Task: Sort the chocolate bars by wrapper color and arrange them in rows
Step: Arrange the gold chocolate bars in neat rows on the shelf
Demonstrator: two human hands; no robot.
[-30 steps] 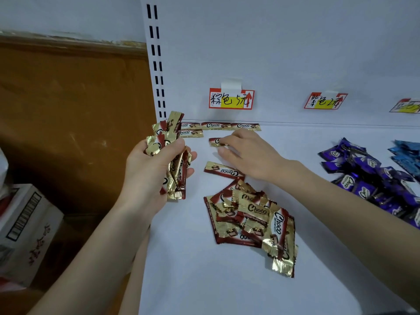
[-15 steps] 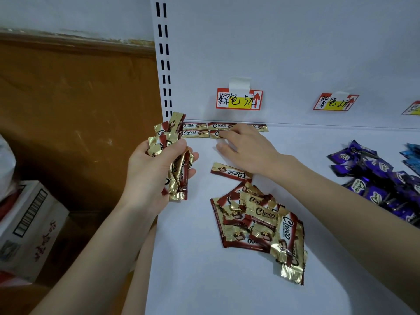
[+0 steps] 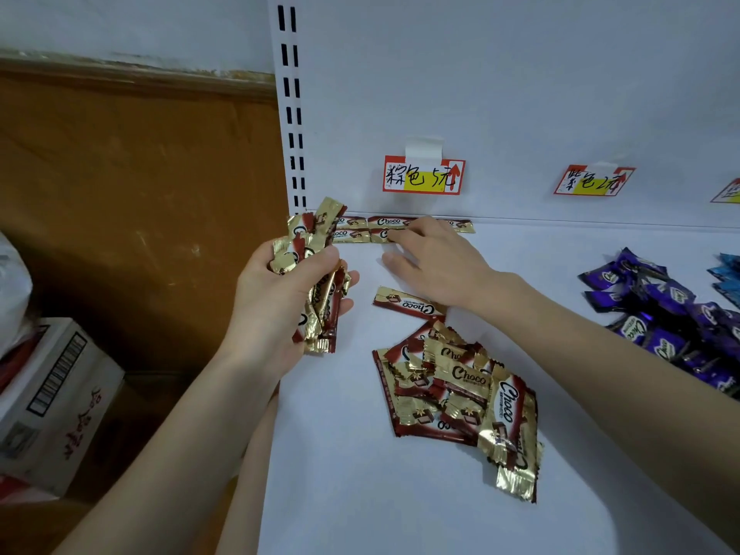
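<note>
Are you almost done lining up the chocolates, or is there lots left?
Only just begun. Done: two short rows of gold bars lie along the back of the shelf. In hand: the right hand touches a bar in the front row, and the left hand grips a bunch of gold bars. Left: the single gold bar, the gold pile, the purple pile and the blue bars.

White shelf (image 3: 340, 494) holds gold bars (image 3: 460, 378) and purple bars (image 3: 664, 298).

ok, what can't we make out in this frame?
Head view only:
Rows of gold bars at the back: right hand covers part, count unclear.
Bundle in left hand: fingers hide how many.
Blue bars: cut off by right edge.
Third label: cut off by right edge, unreadable.
</note>
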